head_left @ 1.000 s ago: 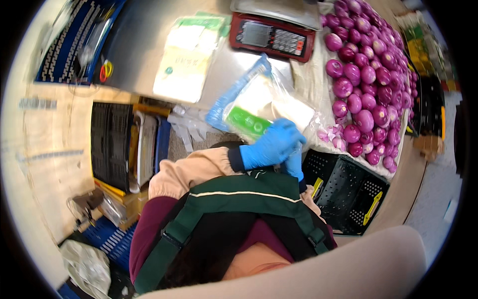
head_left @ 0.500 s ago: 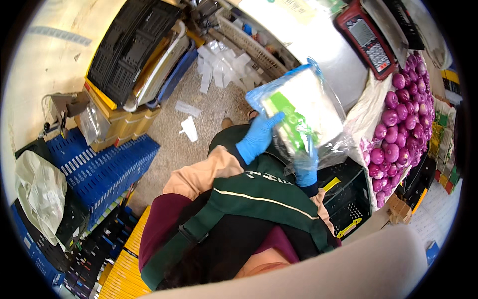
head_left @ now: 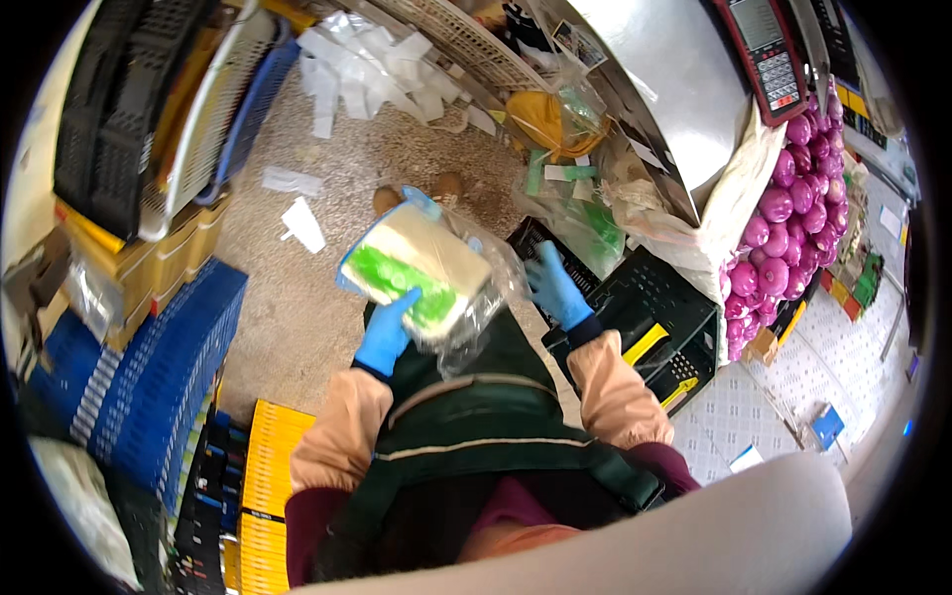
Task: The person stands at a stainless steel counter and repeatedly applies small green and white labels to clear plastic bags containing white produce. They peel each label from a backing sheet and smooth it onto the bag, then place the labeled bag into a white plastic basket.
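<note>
A clear plastic packet (head_left: 451,250) with a pale block inside, a bright green printed patch and a blue edge is tilted in front of my body. My blue-gloved left hand (head_left: 389,329) grips its lower left side, the thumb lying over the green print; the fingers beneath are hidden. The loose, crinkled end of the wrapping hangs toward the right. Apart from the packet, my blue-gloved right hand (head_left: 557,288) is raised with its fingers spread and nothing in it. It hovers beside a dark green crate (head_left: 650,283) with yellow handles.
A sack of purple onions (head_left: 783,233) stands at the right, below a red-framed keypad device (head_left: 766,55) by a metal tabletop (head_left: 674,89). White strips (head_left: 367,74) litter the floor. Stacked blue crates (head_left: 164,347) and yellow crates (head_left: 273,466) line the left.
My left hand has carried the packet left and down, closer to the middle. My right hand has let go of it and opened. The view has shifted, showing more floor and crate.
</note>
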The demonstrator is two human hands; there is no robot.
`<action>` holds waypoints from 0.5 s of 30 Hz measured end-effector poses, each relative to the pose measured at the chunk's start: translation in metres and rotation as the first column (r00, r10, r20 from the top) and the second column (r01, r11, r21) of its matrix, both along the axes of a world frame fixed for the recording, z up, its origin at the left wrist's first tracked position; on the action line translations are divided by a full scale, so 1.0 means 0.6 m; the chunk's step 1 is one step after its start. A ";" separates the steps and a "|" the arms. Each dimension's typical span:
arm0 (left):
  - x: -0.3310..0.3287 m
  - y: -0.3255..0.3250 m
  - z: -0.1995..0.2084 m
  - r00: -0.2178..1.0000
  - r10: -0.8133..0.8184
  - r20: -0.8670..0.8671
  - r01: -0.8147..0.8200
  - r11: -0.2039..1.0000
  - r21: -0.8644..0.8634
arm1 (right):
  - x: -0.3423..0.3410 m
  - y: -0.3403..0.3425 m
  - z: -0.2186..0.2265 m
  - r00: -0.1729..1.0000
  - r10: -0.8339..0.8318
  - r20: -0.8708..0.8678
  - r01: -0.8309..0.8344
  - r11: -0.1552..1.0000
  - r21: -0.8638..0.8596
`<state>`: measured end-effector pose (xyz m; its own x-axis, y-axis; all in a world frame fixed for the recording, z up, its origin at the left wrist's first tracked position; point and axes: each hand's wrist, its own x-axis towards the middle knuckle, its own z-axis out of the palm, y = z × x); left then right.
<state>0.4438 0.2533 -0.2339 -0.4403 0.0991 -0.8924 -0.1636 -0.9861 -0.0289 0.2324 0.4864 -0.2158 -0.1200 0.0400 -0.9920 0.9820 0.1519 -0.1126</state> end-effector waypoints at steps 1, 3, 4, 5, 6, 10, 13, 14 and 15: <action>-0.009 0.007 -0.015 0.999 -0.031 -0.014 0.030 0.999 -0.031 | -0.012 -0.008 -0.022 0.989 0.051 0.139 -0.013 0.966 -0.259; -0.018 0.030 -0.055 0.985 -0.172 0.013 0.172 0.985 -0.020 | 0.023 -0.008 -0.100 0.972 0.237 0.003 -0.198 0.822 -0.534; -0.027 0.042 -0.085 0.972 -0.233 0.011 0.233 0.971 -0.053 | 0.015 -0.023 -0.106 0.937 0.254 0.241 -0.164 0.927 -0.339; -0.038 0.052 -0.115 0.954 -0.300 0.002 0.299 0.949 -0.101 | 0.014 -0.020 -0.112 0.901 0.390 -0.190 -0.433 0.784 -0.446; -0.051 0.057 -0.153 0.942 -0.336 0.003 0.335 0.936 -0.112 | 0.017 -0.003 -0.137 0.914 0.318 -0.251 -0.397 0.824 -0.404; -0.120 0.085 -0.260 0.923 -0.369 0.111 0.377 0.923 -0.069 | -0.021 0.104 -0.219 0.952 -0.305 -0.019 0.284 0.906 -0.313; -0.155 0.103 -0.256 0.940 -0.329 0.084 0.339 0.926 -0.163 | -0.109 0.173 -0.252 0.857 0.109 -0.504 -0.154 0.987 -0.050; -0.150 0.109 -0.260 0.940 -0.339 0.036 0.341 0.930 -0.136 | -0.153 0.202 -0.267 0.783 0.101 -0.614 -0.142 0.990 -0.019; -0.149 0.108 -0.260 0.933 -0.360 0.004 0.359 0.929 -0.086 | -0.195 0.230 -0.284 0.692 0.098 -0.716 -0.127 0.992 0.013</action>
